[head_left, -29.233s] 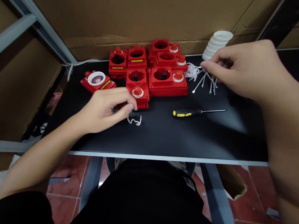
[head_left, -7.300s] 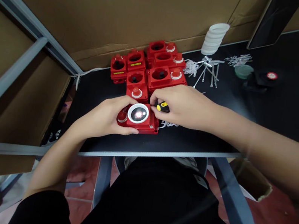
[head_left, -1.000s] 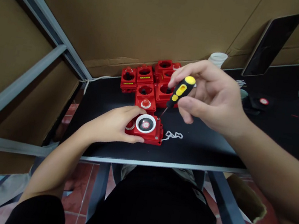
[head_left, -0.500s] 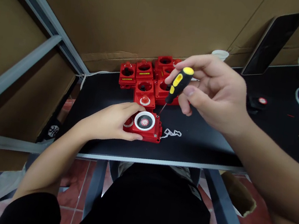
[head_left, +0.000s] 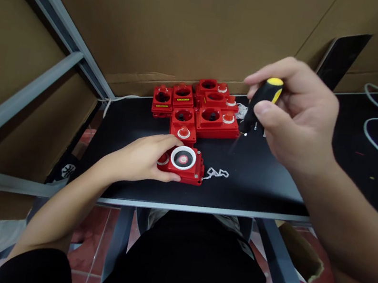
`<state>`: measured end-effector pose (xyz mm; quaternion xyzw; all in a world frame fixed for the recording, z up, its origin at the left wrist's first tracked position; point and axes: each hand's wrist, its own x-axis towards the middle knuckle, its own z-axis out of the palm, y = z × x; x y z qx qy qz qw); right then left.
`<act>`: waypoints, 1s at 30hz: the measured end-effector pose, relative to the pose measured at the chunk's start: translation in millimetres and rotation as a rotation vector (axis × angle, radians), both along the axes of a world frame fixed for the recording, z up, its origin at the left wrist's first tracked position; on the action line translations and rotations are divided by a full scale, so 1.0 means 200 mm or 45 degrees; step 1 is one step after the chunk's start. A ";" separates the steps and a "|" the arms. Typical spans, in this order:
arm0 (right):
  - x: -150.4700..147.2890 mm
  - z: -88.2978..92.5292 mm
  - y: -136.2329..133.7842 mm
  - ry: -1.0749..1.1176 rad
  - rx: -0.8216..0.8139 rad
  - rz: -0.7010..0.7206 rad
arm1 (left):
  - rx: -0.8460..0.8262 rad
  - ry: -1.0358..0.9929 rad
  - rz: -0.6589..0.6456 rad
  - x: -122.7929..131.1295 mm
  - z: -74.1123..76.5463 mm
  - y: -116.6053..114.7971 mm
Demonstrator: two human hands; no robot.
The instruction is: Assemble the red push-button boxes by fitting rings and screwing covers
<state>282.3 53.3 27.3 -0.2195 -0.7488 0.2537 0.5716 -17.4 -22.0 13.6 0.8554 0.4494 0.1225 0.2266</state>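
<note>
My left hand (head_left: pixel 146 158) is wrapped round the left end of a red alarm-like box (head_left: pixel 191 173) lying on the black tabletop. On top of the box sits a white ring (head_left: pixel 193 160) with a black round centre, and screw heads show at its right corners. A thin white cord (head_left: pixel 217 173) trails from the box's right side. Up and to the right, my right hand (head_left: pixel 295 115) grips a black and yellow screwdriver (head_left: pixel 259 100) by its handle. The screwdriver's blurred shaft points down over the table, apart from the box.
Several similar red boxes (head_left: pixel 217 132) stand grouped behind the held one. A dark panel (head_left: pixel 344 59) leans on the cardboard wall (head_left: pixel 193 26). White cable (head_left: pixel 374 136) loops over the right part of the table. A metal edge (head_left: pixel 199 210) borders the table's front.
My right hand has moved right with the screwdriver, taking its tip away from the screw at the box's upper right corner. My left hand keeps its hold on the box.
</note>
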 end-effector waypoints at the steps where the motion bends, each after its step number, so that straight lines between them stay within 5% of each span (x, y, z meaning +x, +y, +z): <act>1: 0.01 0.01 0.01 -0.096 0.009 -0.027 | 0.008 0.002 0.000 0.00 0.00 0.00; 10: -0.05 -0.09 0.04 -1.060 -0.213 0.346 | 0.004 0.026 0.007 0.01 0.02 -0.02; 17: -0.10 -0.16 0.03 -1.001 -0.194 0.401 | -0.012 0.028 -0.001 -0.01 0.02 -0.01; 30: -0.16 -0.15 0.00 -0.855 -0.135 0.290 | -0.030 -0.049 -0.022 -0.02 0.02 0.01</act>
